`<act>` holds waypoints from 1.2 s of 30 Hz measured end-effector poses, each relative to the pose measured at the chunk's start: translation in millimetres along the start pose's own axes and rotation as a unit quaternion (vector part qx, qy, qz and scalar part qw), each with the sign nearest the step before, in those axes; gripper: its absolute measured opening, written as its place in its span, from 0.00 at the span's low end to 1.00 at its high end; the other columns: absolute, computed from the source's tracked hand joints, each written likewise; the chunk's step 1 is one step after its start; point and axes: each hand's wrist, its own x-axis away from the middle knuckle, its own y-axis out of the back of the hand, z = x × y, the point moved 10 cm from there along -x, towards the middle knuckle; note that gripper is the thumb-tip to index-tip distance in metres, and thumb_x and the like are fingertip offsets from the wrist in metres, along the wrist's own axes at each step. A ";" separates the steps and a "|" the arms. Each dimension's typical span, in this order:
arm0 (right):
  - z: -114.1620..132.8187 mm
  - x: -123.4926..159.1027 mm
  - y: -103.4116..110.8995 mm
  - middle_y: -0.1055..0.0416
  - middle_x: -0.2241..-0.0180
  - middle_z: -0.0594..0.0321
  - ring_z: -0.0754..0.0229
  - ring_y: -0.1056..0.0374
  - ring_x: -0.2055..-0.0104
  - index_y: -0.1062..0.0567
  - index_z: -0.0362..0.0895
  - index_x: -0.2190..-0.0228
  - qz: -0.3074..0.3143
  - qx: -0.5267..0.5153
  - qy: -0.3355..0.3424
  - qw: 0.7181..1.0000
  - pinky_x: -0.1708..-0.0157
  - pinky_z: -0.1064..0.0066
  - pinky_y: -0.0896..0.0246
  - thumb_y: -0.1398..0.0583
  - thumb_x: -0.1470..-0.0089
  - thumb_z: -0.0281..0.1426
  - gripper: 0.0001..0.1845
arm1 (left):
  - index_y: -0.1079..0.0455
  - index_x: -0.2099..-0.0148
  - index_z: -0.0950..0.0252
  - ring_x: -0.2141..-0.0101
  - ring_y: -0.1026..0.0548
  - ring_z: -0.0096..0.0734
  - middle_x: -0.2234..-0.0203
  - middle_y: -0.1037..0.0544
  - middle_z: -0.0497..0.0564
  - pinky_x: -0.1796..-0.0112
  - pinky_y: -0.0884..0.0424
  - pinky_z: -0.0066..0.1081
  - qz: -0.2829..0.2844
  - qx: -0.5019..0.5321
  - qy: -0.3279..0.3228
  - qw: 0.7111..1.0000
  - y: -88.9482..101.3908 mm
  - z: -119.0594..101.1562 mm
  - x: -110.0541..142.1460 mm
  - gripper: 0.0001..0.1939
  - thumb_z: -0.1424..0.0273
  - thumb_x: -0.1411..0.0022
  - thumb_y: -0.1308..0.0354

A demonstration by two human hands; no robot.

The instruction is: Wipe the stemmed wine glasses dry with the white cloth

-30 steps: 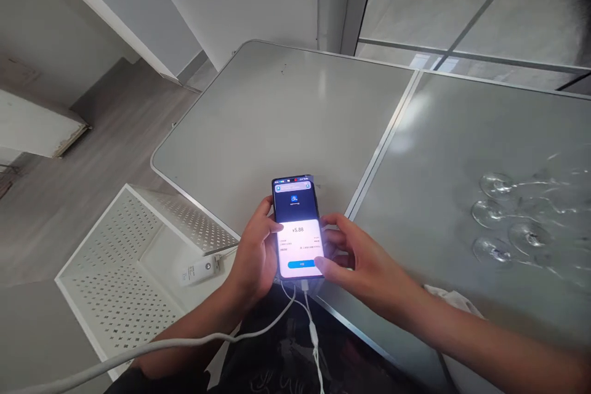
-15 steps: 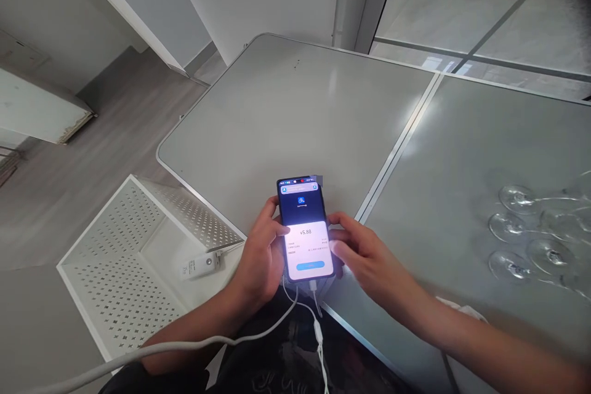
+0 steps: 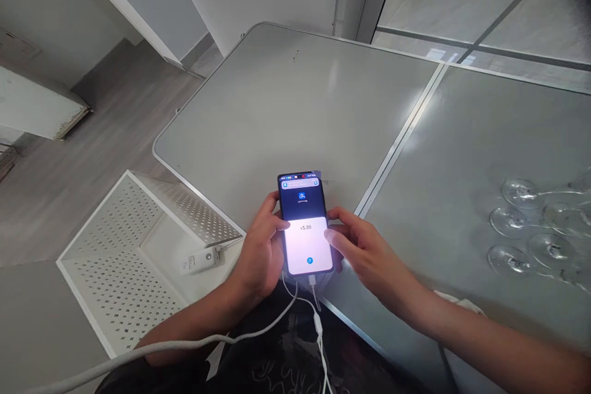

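Note:
A smartphone [image 3: 307, 240] is held upright in front of me at the table's near edge, its screen lit. The screen shows a dark upper part, a white panel reading ¥5.88 and a small round blue icon near the bottom. My left hand [image 3: 264, 252] grips the phone's left side, thumb over the edge of the screen. On the right side, my right hand [image 3: 362, 246] holds the phone with its fingers along the edge and its thumb at the screen's border. A white charging cable [image 3: 313, 283] is plugged into the phone's lower end.
The grey folding table [image 3: 300, 111] has a metal seam [image 3: 401, 135] across it. Several wine glasses [image 3: 521, 221] lie on their sides at the right. At the left stands a white perforated basket [image 3: 115, 295] with a white power bank [image 3: 201, 260] inside. A thick white cable [image 3: 184, 343] crosses my left forearm.
On the phone's screen, the detail lines and the blue button have given way to a round blue icon. My right thumb has shifted slightly upward along the edge. Both hands keep their hold.

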 end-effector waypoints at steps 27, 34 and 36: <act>-9.8 -1.2 -16.7 0.23 0.56 0.60 0.53 0.24 0.57 0.33 0.50 0.50 0.067 -0.078 -0.012 0.995 0.59 0.60 0.27 0.31 0.47 0.32 0.25 | 0.33 0.48 0.61 0.55 0.23 0.46 0.60 0.22 0.53 0.54 0.29 0.44 -0.002 0.007 0.019 1.000 1.4 4.6 -2.7 0.19 0.74 0.43 0.43; -9.3 0.8 -14.8 0.23 0.54 0.59 0.52 0.24 0.57 0.34 0.50 0.48 0.063 -0.037 0.023 0.997 0.55 0.56 0.26 0.29 0.50 0.30 0.31 | 0.33 0.47 0.61 0.54 0.24 0.47 0.58 0.22 0.54 0.54 0.29 0.44 0.008 0.002 0.015 1.000 -0.5 4.5 -2.7 0.20 0.73 0.42 0.43; -14.4 -0.2 -13.3 0.23 0.55 0.59 0.53 0.24 0.58 0.34 0.50 0.48 0.052 -0.039 0.016 0.998 0.56 0.56 0.25 0.31 0.47 0.31 0.27 | 0.33 0.47 0.61 0.54 0.24 0.48 0.58 0.22 0.54 0.54 0.29 0.45 0.006 0.000 0.015 1.000 -0.1 4.6 -2.7 0.20 0.73 0.43 0.43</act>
